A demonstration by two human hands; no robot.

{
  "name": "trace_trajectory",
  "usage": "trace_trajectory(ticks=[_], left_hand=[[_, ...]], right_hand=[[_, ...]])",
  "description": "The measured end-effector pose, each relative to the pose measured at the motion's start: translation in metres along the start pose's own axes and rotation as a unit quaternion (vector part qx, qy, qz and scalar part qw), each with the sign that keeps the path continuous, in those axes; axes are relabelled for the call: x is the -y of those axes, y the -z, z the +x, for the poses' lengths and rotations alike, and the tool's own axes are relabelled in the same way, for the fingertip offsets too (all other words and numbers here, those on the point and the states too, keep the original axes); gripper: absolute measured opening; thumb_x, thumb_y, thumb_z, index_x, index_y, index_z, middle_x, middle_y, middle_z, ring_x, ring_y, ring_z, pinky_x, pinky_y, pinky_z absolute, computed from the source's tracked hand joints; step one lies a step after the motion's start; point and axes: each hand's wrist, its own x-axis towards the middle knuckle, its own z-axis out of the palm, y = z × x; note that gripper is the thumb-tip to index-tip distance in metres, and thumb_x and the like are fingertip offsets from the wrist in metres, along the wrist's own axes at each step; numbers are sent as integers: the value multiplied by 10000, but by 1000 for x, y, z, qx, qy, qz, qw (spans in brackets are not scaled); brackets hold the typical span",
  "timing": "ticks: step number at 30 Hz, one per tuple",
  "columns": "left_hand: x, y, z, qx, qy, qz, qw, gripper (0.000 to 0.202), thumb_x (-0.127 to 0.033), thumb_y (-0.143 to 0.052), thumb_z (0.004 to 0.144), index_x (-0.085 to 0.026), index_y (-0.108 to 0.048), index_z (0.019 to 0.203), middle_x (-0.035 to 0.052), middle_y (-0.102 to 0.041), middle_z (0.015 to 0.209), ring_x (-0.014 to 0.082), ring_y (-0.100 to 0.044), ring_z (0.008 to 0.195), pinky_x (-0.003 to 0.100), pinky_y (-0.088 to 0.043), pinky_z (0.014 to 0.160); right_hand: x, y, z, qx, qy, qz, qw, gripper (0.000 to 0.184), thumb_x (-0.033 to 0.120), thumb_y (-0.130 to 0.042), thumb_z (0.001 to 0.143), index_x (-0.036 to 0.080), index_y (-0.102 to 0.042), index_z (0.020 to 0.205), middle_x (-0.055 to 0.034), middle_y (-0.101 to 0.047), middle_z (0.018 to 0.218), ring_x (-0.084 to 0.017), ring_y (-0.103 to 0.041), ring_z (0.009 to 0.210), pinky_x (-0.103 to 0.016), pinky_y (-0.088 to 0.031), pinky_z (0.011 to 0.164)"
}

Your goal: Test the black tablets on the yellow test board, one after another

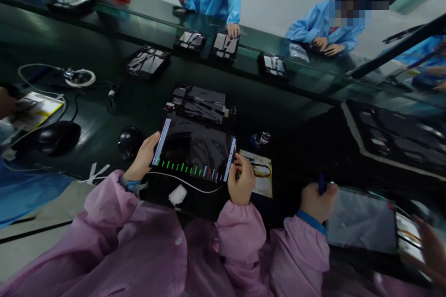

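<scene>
A tablet screen point(195, 146), lit and dark with green and red marks along its lower edge, is tilted up before me. My left hand point(142, 158) grips its left edge, thumb at the front. At the right edge my right hand point(242, 177) has curled fingers against the frame; whether it pinches the edge or a cable is hidden. Behind the screen lies an opened tablet body point(200, 102) with dark parts and strips. A white cable point(184, 181) runs below the screen, near a small white piece point(177, 195).
A black mouse point(129, 143) sits left of my hand. Beside my right hand lie a white-and-yellow card point(263, 188) and a small metal connector point(261, 139). Several opened tablets, one a device point(148, 61), stand along the far bench. Co-workers sit opposite and at both sides; one hand point(318, 199) is close by.
</scene>
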Motion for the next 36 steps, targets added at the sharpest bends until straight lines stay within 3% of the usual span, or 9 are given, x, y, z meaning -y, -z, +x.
trace_trajectory(ticks=[4,8,13,17,24,28,36], left_hand=[[1,0,2,-11,-6,14,1000,458,-511,-724,693,-161,-676,986,45,-681,876,216,-647,853,290,-535,738],[3,1,4,10,-14,8,1000,470,-533,-723,687,-161,-681,970,35,-677,847,213,-642,836,284,-532,718],[3,1,3,11,-20,19,1000,496,-562,-716,687,-151,-685,964,38,-672,834,215,-639,818,274,-527,683],[3,1,3,13,-19,13,1000,482,-556,-717,691,-151,-688,952,36,-675,825,215,-638,798,284,-525,699],[2,0,4,-20,-9,21,1000,495,-541,-713,698,-156,-686,1008,49,-682,921,219,-633,915,294,-508,805],[-1,-1,3,-24,-10,31,999,455,-530,-694,723,-161,-692,989,44,-683,879,213,-638,872,298,-513,797],[-1,0,3,0,-15,37,999,469,-557,-676,729,-160,-688,979,37,-676,835,203,-633,823,286,-511,765]], right_hand=[[4,-2,-1,-33,39,-38,998,281,205,-468,870,167,-587,1121,-106,-608,1086,-174,-587,917,-325,-515,780],[19,2,-20,-57,89,-76,991,274,182,-504,853,186,-626,1098,-119,-547,1233,-242,-518,1121,-421,-457,917],[44,2,-54,-6,97,-95,991,278,211,-519,858,182,-643,1105,-126,-514,1274,-278,-460,1192,-489,-404,987],[53,-6,-63,29,102,-106,989,288,252,-548,849,212,-650,1116,-117,-434,1378,-319,-353,1292,-529,-358,1022],[52,-9,-59,58,125,-98,986,319,278,-550,839,243,-637,1144,-108,-411,1405,-333,-328,1305,-567,-334,1026],[52,-10,-59,58,121,-101,986,321,284,-553,838,254,-633,1147,-98,-416,1407,-337,-337,1302,-578,-335,1020],[52,-9,-66,-37,139,-24,989,298,211,-545,815,210,-631,1101,-113,-559,1213,-310,-480,1162,-517,-443,932]])
